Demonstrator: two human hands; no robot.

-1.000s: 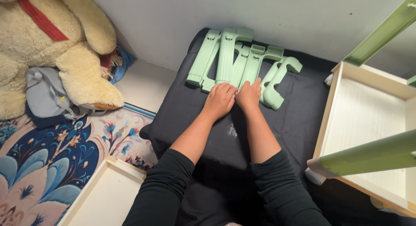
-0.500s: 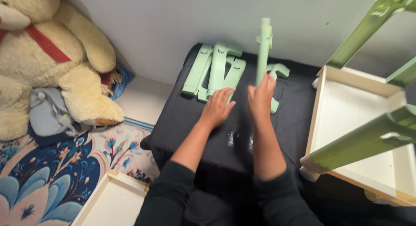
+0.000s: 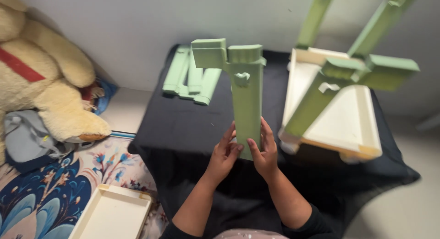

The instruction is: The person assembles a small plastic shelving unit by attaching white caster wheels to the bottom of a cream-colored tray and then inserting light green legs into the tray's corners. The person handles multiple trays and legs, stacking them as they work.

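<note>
Hands gripped a green bracket [image 3: 246,94] upright above the black cloth [image 3: 183,129]: left hand [image 3: 224,154] and right hand [image 3: 263,152] wrapped its lower end, spare green pieces [image 3: 190,76] lying behind.

This is a home, most likely a bedroom or a child's room. A large cream teddy bear [image 3: 41,78] slumps against the plain white wall [image 3: 137,23], beside crumpled grey clothing [image 3: 27,138]. A floral rug in blue and pink [image 3: 50,193] covers the floor, and a black cloth [image 3: 183,124] is spread over it as a makeshift work area.
</note>
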